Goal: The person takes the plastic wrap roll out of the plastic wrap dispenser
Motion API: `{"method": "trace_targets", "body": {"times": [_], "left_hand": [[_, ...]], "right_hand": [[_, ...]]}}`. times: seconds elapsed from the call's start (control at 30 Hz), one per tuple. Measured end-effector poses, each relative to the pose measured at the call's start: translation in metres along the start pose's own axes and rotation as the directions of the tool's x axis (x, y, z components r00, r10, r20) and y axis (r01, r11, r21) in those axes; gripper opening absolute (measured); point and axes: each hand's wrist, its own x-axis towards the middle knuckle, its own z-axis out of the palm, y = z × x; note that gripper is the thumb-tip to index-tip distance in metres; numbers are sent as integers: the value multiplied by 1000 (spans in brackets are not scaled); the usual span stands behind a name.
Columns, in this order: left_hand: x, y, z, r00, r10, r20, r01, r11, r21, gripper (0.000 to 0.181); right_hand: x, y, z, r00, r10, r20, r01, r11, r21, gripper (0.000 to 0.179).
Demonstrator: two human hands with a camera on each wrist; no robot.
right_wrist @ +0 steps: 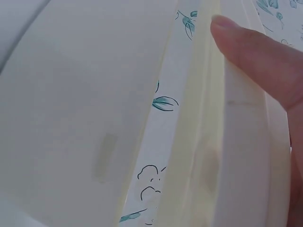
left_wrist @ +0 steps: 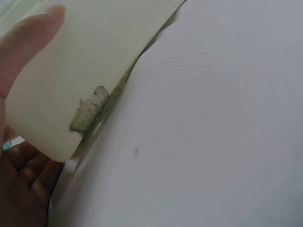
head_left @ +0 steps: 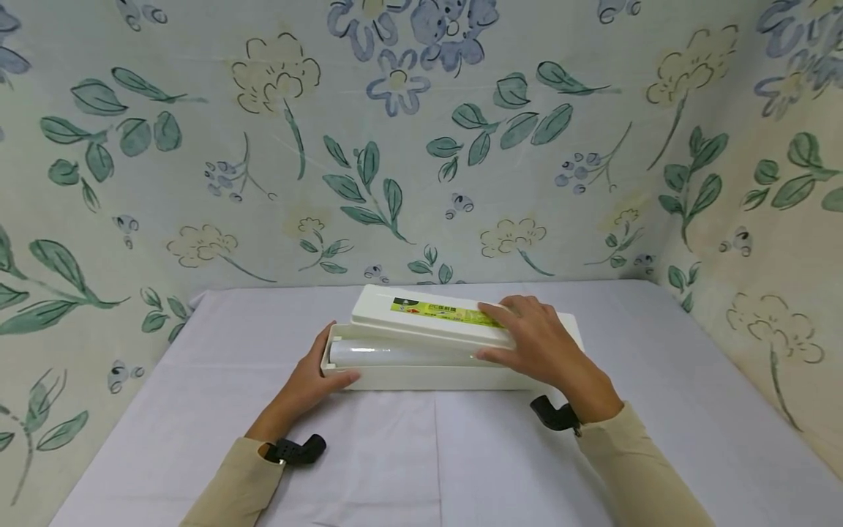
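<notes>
A long white plastic box (head_left: 428,378) lies crosswise on the table, with a roll of shiny plastic wrap (head_left: 395,354) showing inside. Its white lid (head_left: 375,307), bearing a yellow-green label (head_left: 435,310), sits askew, raised and shifted back at the left. My left hand (head_left: 306,384) grips the left end of the box, thumb along the front wall and fingers behind the end. My right hand (head_left: 536,340) holds the lid toward its right side, thumb at the front edge and fingers over the top. In the right wrist view, a gap separates lid (right_wrist: 244,142) from box (right_wrist: 80,104).
A pale cloth (head_left: 395,468) with a crease covers the table. Floral fabric (head_left: 408,205) hangs behind the table's back edge and along the sides. Black straps with camera mounts sit on both wrists, below beige sleeves (head_left: 240,483).
</notes>
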Motion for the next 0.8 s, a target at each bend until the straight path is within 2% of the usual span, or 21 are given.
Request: {"method": "trace_targets", "body": {"times": [0.47, 0.8], "left_hand": [[1, -1, 1, 1000, -8, 8, 8, 1000, -8, 106], [2, -3, 0, 1000, 15, 15, -15, 1000, -8, 104]], "right_hand": [[-6, 9, -2, 999, 15, -43, -15, 1000, -6, 76], [-8, 15, -3, 997, 19, -74, -20, 1000, -21, 75]]}}
